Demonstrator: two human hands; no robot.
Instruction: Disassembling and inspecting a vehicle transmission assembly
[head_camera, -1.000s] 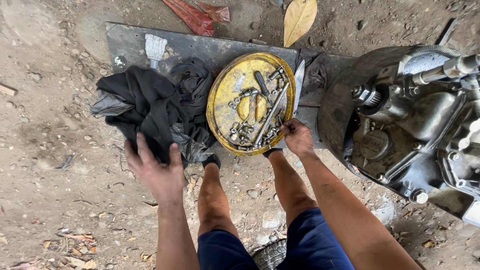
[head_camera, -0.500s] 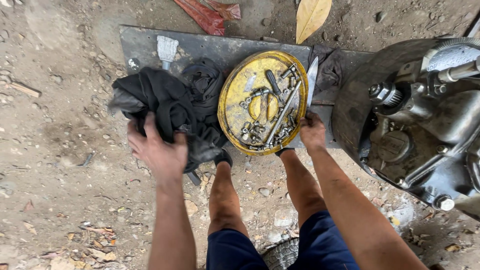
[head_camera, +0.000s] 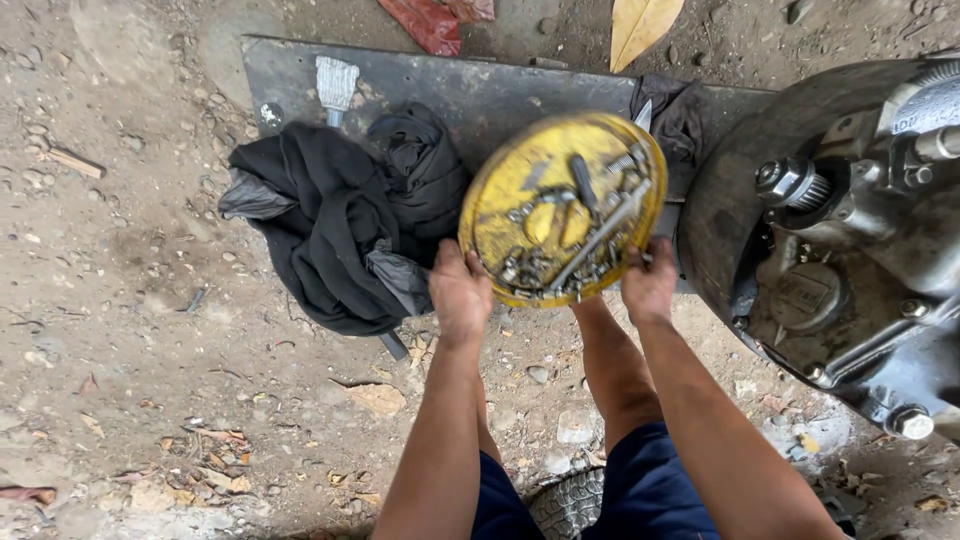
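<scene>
Head view, nearest zone: dark blue shorts (head_camera: 650, 490) and a bare leg (head_camera: 612, 370) occupy the bottom edge, with part of a tyre tread (head_camera: 570, 505) showing between them.

Both forearms extend forward from this zone. The left hand (head_camera: 460, 292) is closed on the near-left rim of a round yellow tray (head_camera: 500, 205). The right hand (head_camera: 650, 285) is closed on the near-right rim of the same tray. The hands are apart, one on each side, with the tray between them.

The yellow tray is tilted. It holds assorted metal parts (head_camera: 570, 240), including bolts and a long bar; individual pieces cannot be told apart.

Left of the tray, just beside the left hand, a black cloth (head_camera: 330, 210) lies bunched, partly on the dirt ground (head_camera: 120, 330) and partly on a dark flat board (head_camera: 480, 90). The tray sits over the near edge of this board.

Right of the tray, a large metal gearbox housing (head_camera: 840, 250) stands close to the right hand.

Far zone: a grey brush head (head_camera: 336, 82) rests on the board. Beyond the board lie a red scrap (head_camera: 430, 22) and a dry yellow leaf (head_camera: 640, 25).
</scene>
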